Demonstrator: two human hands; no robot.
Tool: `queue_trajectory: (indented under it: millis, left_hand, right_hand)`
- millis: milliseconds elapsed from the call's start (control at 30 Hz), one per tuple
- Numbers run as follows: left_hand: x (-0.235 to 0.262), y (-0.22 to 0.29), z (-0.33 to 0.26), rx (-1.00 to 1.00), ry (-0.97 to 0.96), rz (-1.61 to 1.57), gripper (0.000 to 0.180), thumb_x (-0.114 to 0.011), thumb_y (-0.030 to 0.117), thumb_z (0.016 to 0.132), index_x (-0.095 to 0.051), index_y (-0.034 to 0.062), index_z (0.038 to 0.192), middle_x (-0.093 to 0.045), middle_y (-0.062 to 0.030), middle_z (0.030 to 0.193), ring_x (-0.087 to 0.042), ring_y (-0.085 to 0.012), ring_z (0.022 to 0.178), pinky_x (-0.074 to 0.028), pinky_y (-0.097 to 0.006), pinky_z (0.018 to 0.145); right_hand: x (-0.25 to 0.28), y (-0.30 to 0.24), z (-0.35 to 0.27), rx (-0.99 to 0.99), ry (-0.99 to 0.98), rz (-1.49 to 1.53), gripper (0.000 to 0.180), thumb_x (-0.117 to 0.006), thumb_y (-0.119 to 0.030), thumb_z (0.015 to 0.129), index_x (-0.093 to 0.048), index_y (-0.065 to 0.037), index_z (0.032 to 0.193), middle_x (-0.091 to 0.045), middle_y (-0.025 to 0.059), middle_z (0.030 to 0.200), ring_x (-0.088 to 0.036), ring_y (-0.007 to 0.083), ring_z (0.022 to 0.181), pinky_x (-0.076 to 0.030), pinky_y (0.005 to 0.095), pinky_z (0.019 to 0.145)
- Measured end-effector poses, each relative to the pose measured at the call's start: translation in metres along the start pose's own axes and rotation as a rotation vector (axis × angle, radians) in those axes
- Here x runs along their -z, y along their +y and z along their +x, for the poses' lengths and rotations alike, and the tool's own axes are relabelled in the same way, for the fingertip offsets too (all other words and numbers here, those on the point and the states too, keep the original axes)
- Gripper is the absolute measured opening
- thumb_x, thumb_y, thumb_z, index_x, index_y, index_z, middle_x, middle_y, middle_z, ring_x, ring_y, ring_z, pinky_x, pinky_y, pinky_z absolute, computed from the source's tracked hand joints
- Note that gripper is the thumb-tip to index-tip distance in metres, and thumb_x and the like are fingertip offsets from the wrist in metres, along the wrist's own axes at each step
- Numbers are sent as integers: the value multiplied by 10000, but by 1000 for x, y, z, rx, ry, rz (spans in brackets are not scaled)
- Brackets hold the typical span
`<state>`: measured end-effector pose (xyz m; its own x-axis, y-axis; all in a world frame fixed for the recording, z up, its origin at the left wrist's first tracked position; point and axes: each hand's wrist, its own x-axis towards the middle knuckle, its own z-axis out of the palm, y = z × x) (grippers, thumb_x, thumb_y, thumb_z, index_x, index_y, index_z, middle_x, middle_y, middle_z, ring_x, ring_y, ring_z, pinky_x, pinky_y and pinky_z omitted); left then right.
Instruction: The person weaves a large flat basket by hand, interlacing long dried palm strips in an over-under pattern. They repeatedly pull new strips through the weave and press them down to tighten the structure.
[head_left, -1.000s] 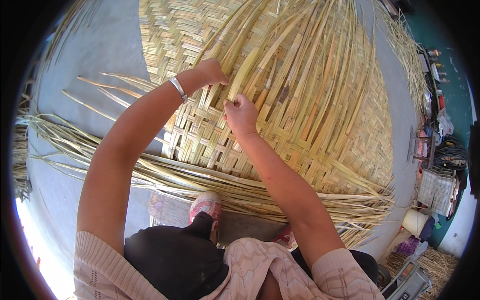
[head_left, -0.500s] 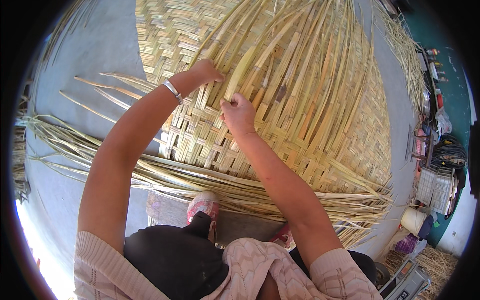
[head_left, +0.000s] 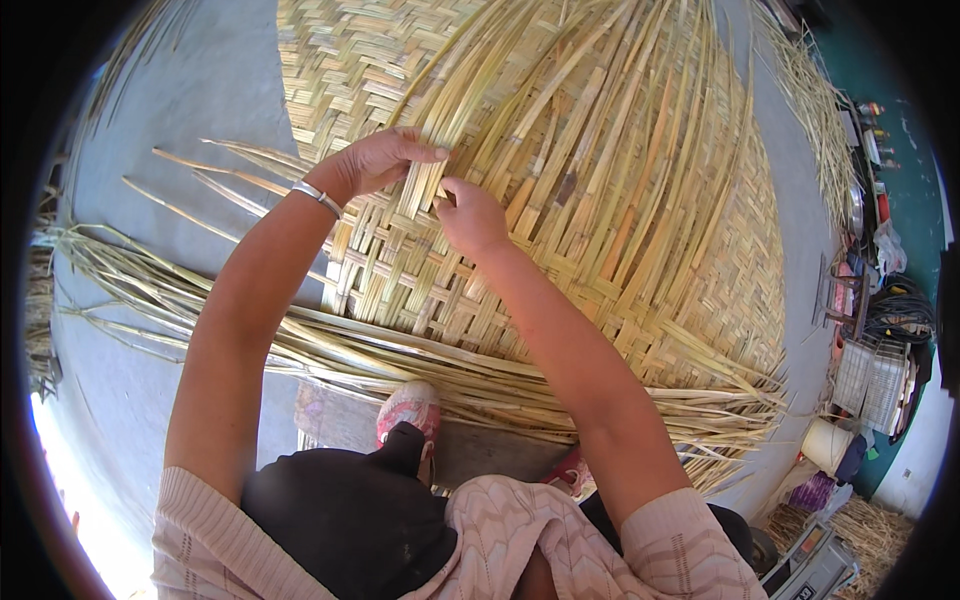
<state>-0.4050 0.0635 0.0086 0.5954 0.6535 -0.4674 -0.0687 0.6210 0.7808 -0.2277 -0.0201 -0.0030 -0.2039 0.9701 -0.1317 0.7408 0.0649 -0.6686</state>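
Observation:
A large mat (head_left: 350, 60) of pale yellow-green reed strips lies before me, woven in a slanting pattern. Many loose reed strips (head_left: 600, 150) fan across its middle toward the far edge. My left hand (head_left: 378, 162), with a silver bangle at the wrist, is closed on several of these strips, its thumb and fingers reaching over them. Close to its right, my right hand (head_left: 472, 218) is curled with thumb and forefinger pinched at the edge of the same strips. Its fingertips are partly hidden. Checkered weaving (head_left: 400, 270) shows below both hands.
A bundle of long strips (head_left: 400, 365) runs along the near edge of the mat, above my shoe (head_left: 410, 412). Strip ends stick out left over the grey floor (head_left: 180, 200). At right stand a white bucket (head_left: 827, 443), a coiled black cable (head_left: 897, 305) and more straw (head_left: 815, 120).
My left hand has turned and its fingers now stretch right across the strips. The strip that stood raised by my right hand now lies down with the others; that hand has shifted slightly.

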Motion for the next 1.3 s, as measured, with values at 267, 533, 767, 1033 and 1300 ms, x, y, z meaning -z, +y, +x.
queue_trajectory:
  millis: [267, 533, 767, 1033, 1300]
  left_hand:
    - [3, -4, -31, -146, 425, 61, 208, -622, 120, 913, -655, 133, 1118, -652, 57, 1003, -591, -58, 924, -481, -224, 786]
    - [-2, -46, -51, -197, 796, 60, 146, -607, 35, 893, -654, 75, 1025, -669, -11, 970, -610, -73, 848, -523, -207, 731]
    - [5, -36, -69, -202, 646, -189, 217, -604, 53, 887, -637, 71, 1101, -643, -2, 974, -590, -103, 921, -484, -256, 776]
    - [47, 23, -117, -569, 368, -386, 575, -583, 86, 881, -380, 79, 1419, -545, -4, 940, -533, -114, 824, -445, -284, 774]
    - [141, 67, -156, -329, 1029, 60, 346, -662, 108, 848, -539, 52, 1166, -426, 33, 643, -408, -80, 545, -417, -239, 546]
  right_hand:
    - [20, -8, 18, -240, -357, 92, 270, -588, -209, 860, -644, -72, 1085, -669, 174, 1024, -632, 344, 959, -488, 431, 820]
    - [-2, -6, 2, -138, -97, 65, 260, -612, -94, 845, -601, -35, 1098, -647, 169, 992, -633, 332, 910, -497, 390, 807]
    - [-3, -6, -38, 9, -28, 21, 343, -571, 21, 814, -571, -6, 1155, -502, 172, 1222, -555, 351, 1048, -483, 392, 892]
    - [2, -5, -45, 239, -102, -318, 386, -595, 11, 767, -573, 18, 1152, -526, 171, 1183, -556, 310, 1072, -490, 386, 900]
    - [17, -20, -33, 296, -263, -512, 377, -607, -18, 766, -583, 9, 1142, -559, 152, 1123, -581, 293, 1034, -514, 382, 855]
